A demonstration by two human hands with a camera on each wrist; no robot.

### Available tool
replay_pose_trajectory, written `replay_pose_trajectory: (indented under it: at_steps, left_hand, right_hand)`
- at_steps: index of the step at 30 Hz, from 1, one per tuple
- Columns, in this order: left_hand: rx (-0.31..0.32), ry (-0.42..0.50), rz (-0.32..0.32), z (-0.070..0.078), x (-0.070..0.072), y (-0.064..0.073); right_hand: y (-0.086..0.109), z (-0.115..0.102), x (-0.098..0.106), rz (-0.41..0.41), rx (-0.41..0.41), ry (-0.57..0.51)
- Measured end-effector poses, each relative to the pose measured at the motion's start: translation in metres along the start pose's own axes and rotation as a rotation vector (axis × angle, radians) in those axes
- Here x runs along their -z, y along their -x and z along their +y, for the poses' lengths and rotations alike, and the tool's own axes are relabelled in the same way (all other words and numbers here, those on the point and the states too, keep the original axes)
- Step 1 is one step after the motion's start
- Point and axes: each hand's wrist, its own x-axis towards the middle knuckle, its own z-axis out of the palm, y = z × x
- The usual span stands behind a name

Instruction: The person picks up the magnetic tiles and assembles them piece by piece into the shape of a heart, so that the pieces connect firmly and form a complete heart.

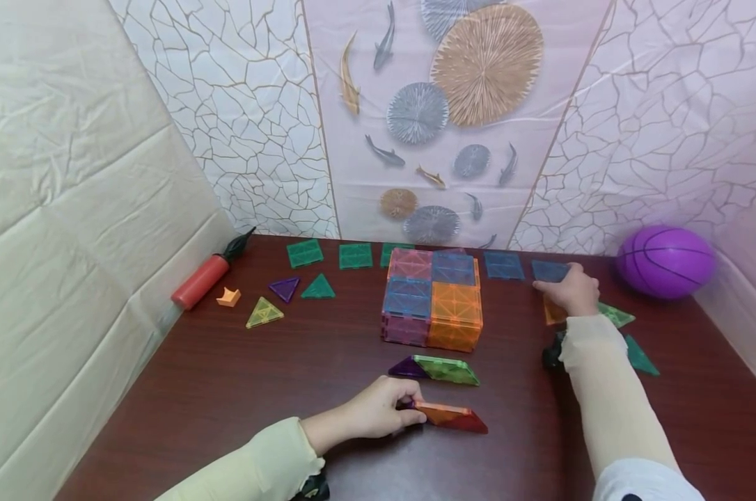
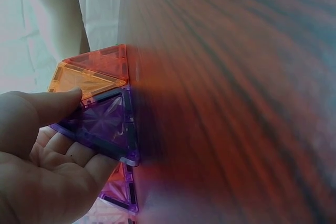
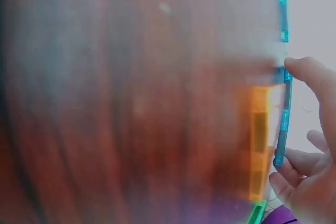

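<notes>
My left hand (image 1: 378,410) pinches a purple triangle magnetic tile (image 2: 100,121) between thumb and fingers. It ends an upright strip that continues with an orange triangle tile (image 2: 79,80) and a red triangle tile (image 2: 105,60), standing on its long edge on the table. My right hand (image 1: 575,291) spans a blue square magnetic tile (image 1: 548,270) at the back right, thumb on one edge and fingers at the opposite one. Just in front of that tile lies an orange tile (image 1: 553,311), partly hidden by the hand.
A block of coloured square tiles (image 1: 456,306) stands mid-table, with a purple and green strip (image 1: 445,370) before it. Green squares (image 1: 356,256) and triangles (image 1: 318,287) lie left. Another blue square (image 1: 504,265), a purple ball (image 1: 666,262) and a red pump (image 1: 200,281) line the back and sides.
</notes>
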Motion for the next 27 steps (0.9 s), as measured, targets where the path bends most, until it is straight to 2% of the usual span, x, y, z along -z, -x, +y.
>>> replay_pose_trajectory:
  at_steps: [4, 10, 18, 22, 25, 27]
  left_hand:
    - [0.009, 0.013, -0.006, 0.001, -0.001, -0.001]
    - [0.025, 0.03, -0.007, 0.002, -0.001, -0.002]
    - [0.034, 0.029, -0.005, 0.003, -0.002, -0.003]
    - [0.024, 0.024, -0.003, 0.001, -0.003, -0.003]
    - [0.022, 0.025, -0.005, -0.001, -0.003, -0.003]
    - [0.02, 0.028, -0.005, -0.001, -0.003, -0.003]
  right_hand:
    - [0.004, 0.0, 0.007, 0.02, 0.028, -0.083]
    - [0.024, -0.017, 0.017, 0.058, 0.111, -0.271]
    - [0.077, -0.025, 0.025, 0.06, 0.195, -0.48]
    - [0.111, -0.023, 0.017, 0.033, 0.313, -0.697]
    - [0.136, -0.022, 0.008, -0.026, 0.448, -0.899]
    - [0.152, -0.021, 0.003, -0.071, 0.541, -0.991]
